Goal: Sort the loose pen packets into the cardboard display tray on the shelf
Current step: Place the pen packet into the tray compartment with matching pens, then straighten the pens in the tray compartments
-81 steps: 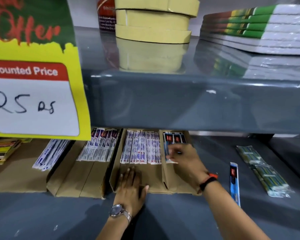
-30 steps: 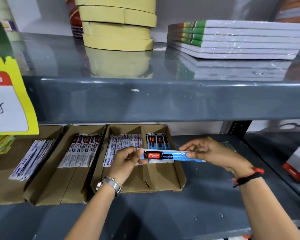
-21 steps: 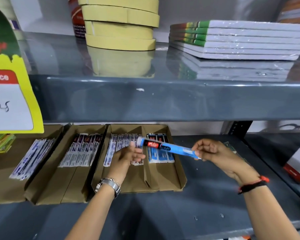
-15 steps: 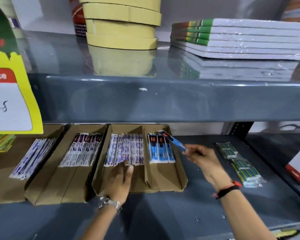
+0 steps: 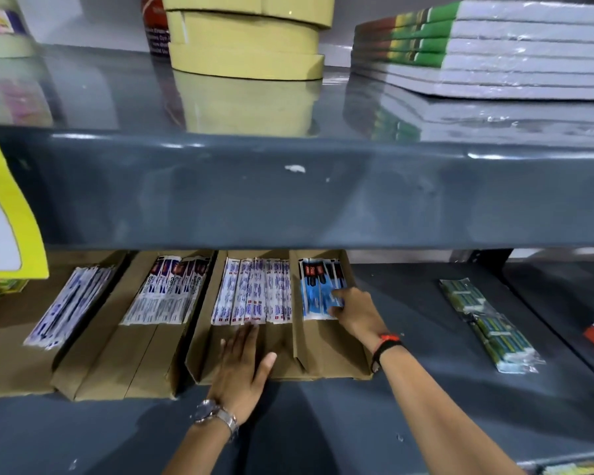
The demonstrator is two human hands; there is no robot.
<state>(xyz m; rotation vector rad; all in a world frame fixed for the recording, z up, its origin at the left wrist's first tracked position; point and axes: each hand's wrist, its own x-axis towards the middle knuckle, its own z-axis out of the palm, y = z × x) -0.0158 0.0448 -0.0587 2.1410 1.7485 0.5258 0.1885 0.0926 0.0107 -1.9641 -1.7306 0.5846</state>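
Observation:
A brown cardboard display tray (image 5: 326, 358) with two compartments lies on the lower grey shelf. Its left compartment holds white-and-blue pen packets (image 5: 254, 293); its right compartment holds blue packets with black-and-red tops (image 5: 318, 289). My right hand (image 5: 355, 311) rests on the lower end of the blue packets, fingertips pressing them down inside the right compartment. My left hand (image 5: 244, 368) lies flat, fingers spread, on the tray's bare bottom just below the white packets, holding nothing.
Two more cardboard trays (image 5: 124, 365) with packets sit to the left. Green plastic-wrapped packs (image 5: 487, 323) lie on the shelf at right. The upper shelf's thick grey edge (image 5: 288, 193) overhangs, carrying tape rolls (image 5: 247, 36) and stacked notebooks (image 5: 494, 46). A yellow price sign (image 5: 11, 234) hangs at left.
The blue packet that both hands held out has gone into the right compartment with my right hand. My left hand let go and dropped flat onto the tray bottom.

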